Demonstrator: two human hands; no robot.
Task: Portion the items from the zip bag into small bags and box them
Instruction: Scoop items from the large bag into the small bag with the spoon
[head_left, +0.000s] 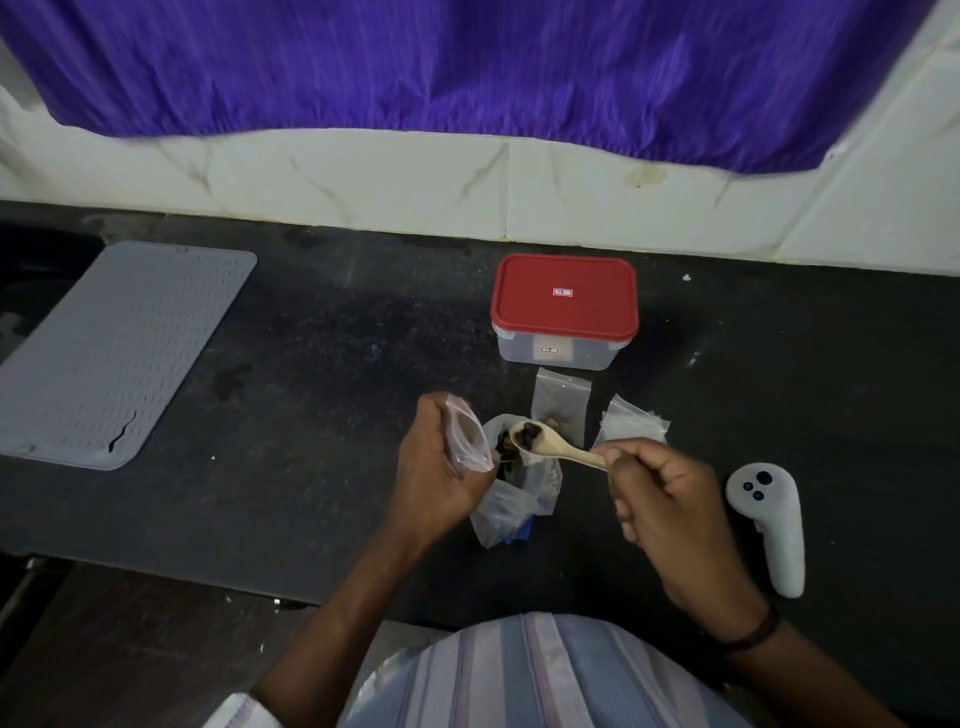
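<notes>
head view: right hand (670, 514) holds loaded spoon (550, 444) beside left hand's (441, 467) small bag (470, 439).

Head camera sitting on my head, looking forward and steeply down, close over my hands, taking in dark counter (311, 364), far tiled wall (363, 182).

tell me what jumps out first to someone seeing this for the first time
The red-lidded box stands closed at the back of the dark counter, under a purple curtain. In front, the right hand holds a spoon of dark bits over an open zip bag, while the left hand holds a small bag.
</notes>
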